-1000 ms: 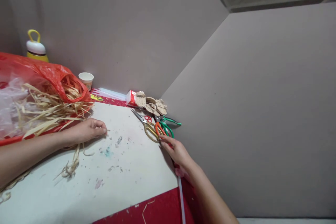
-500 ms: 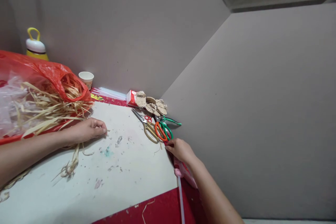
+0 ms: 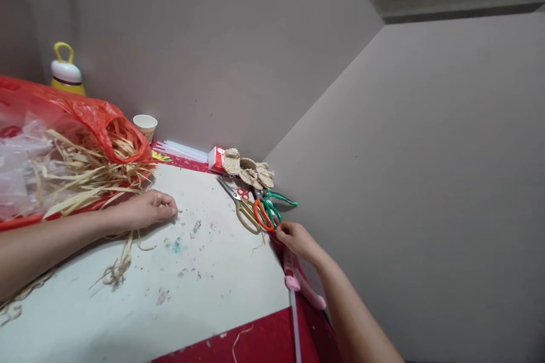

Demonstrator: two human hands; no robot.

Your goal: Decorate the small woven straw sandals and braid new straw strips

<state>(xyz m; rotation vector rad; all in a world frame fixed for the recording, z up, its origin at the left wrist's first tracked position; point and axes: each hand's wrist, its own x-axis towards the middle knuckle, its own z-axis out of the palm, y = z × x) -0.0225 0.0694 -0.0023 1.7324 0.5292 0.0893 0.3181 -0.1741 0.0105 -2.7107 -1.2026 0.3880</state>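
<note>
My left hand (image 3: 151, 209) rests on the white board (image 3: 213, 278) with its fingers curled closed. A tiny pale bit shows at its fingertips, too small to name. Dry straw-like strips (image 3: 117, 269) trail out from under the wrist. At the board's right edge my right hand (image 3: 298, 240) has its thumb and fingers pinched together, right by the handle of green-handled scissors (image 3: 276, 218). What it pinches, if anything, is hidden. Orange-handled scissors (image 3: 264, 222) and gold-handled scissors (image 3: 247, 218) lie just left of it. Below the hand is a pink glue gun (image 3: 293, 282) with a translucent stick (image 3: 296, 326).
A red plastic bag (image 3: 85, 108) spills strips at the left. Behind stand a yellow and white bottle (image 3: 67, 72) and a paper cup (image 3: 145, 125). Glue sticks (image 3: 183, 150), a red and white box (image 3: 216, 160) and woven pieces (image 3: 251, 174) line the wall (image 3: 204, 57).
My right hand has moved slightly up, nearer the green handle, and more of the pink glue gun shows. The left hand stays put. The whole view has shifted a little.
</note>
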